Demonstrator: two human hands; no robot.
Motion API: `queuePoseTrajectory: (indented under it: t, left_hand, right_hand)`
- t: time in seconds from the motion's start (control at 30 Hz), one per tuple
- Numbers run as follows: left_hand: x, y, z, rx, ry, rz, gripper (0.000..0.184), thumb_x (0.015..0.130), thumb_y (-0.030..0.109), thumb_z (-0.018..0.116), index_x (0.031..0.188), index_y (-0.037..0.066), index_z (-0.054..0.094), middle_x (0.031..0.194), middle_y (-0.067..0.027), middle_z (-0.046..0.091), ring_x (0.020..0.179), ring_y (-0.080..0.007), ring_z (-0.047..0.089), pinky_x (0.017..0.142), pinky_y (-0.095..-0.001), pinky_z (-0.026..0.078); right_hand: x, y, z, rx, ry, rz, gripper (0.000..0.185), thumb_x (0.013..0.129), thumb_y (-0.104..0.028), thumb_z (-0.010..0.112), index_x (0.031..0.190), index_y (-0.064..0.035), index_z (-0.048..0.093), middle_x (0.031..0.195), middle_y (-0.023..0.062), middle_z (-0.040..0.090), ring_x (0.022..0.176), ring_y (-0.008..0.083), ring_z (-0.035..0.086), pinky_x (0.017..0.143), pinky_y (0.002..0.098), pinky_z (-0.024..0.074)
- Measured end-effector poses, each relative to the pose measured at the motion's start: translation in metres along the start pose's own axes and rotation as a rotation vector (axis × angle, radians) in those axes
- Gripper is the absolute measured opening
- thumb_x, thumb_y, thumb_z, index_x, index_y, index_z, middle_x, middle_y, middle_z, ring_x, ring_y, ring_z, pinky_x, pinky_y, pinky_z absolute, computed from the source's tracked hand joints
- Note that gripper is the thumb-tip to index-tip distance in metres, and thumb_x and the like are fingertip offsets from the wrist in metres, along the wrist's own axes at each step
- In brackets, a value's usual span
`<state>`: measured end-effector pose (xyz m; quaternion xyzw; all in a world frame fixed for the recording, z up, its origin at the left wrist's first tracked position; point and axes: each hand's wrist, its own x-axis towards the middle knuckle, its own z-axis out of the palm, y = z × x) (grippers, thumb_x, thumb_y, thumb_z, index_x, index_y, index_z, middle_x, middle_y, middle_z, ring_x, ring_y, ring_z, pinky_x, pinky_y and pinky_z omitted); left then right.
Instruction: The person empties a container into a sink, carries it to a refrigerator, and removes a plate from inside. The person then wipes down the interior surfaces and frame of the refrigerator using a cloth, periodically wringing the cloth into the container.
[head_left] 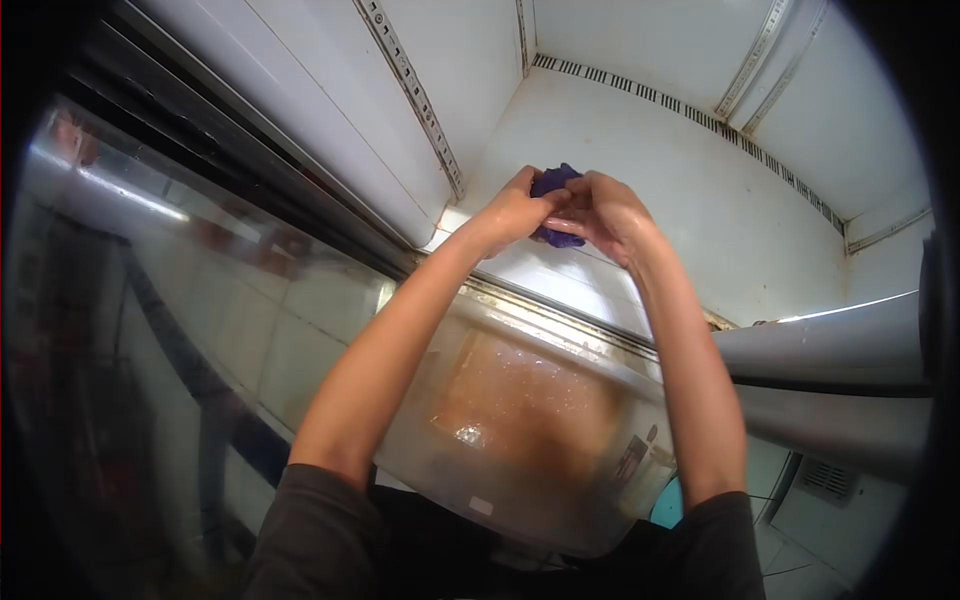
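Observation:
A crumpled purple cloth point(560, 183) is bunched between my two hands, over the front part of a white cabinet floor point(660, 190). My left hand point(519, 212) grips it from the left, fingers curled round its edge. On the other side my right hand point(610, 215) has its fingers bent in against the cloth, close to the left thumb. Parts of the cloth are hidden behind the fingers.
Below my forearms is a translucent plastic bin point(420, 385) with brownish liquid point(530, 390) inside. White walls with slotted metal strips point(415, 95) surround the cabinet floor. A glossy door point(250, 300) stands at left, a grey metal panel point(830, 345) at right.

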<state>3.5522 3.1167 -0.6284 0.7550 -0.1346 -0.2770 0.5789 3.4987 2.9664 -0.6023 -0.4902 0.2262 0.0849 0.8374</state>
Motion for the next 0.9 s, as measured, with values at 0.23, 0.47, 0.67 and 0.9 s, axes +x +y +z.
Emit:
queuePoseTrajectory:
  t: [0.23,0.47,0.67,0.9]
  left_hand:
    - [-0.103,0.063,-0.029,-0.048,-0.160,-0.089,0.038,0.092,0.015,0.067,0.122,0.000,0.049,0.094,-0.0111,0.064,0.080,-0.0171,0.063,0.068,-0.0310,0.052]
    - [-0.174,0.007,-0.001,-0.442,-0.110,-0.322,0.046,0.084,0.002,0.070,0.124,-0.005,0.048,0.103,-0.0151,0.063,0.092,-0.0222,0.066,0.084,-0.0357,0.057]
    - [-0.192,-0.007,0.006,-0.582,-0.299,-0.410,0.061,0.078,-0.003,0.073,0.133,0.001,0.046,0.120,-0.0118,0.058,0.113,-0.0236,0.061,0.100,-0.0384,0.054]
    - [-0.183,-0.032,0.008,-0.458,-0.457,-0.546,0.070,0.080,-0.003,0.071,0.140,0.006,0.036,0.124,-0.0141,0.055,0.111,-0.0215,0.063,0.088,-0.0303,0.059]
  right_hand:
    - [-0.079,0.015,0.030,-0.438,0.293,-0.247,0.059,0.094,-0.049,0.057,0.116,0.0057,0.052,0.098,0.0128,0.064,0.085,0.0248,0.063,0.077,0.0361,0.0523]
    - [-0.116,0.091,0.057,-0.141,0.098,-0.094,0.027,0.099,-0.030,0.061,0.100,-0.0031,0.058,0.083,0.0041,0.059,0.071,0.0109,0.056,0.064,0.0272,0.0490]
    - [-0.119,0.116,0.043,-0.192,0.010,-0.246,0.038,0.101,-0.035,0.058,0.086,0.0005,0.062,0.075,0.0035,0.061,0.071,0.0105,0.054,0.068,0.0282,0.0470]
    - [-0.108,0.136,0.019,-0.493,-0.278,-0.294,0.039,0.105,-0.039,0.050,0.083,-0.0074,0.056,0.074,-0.0014,0.054,0.071,0.0071,0.050,0.066,0.0245,0.0447]
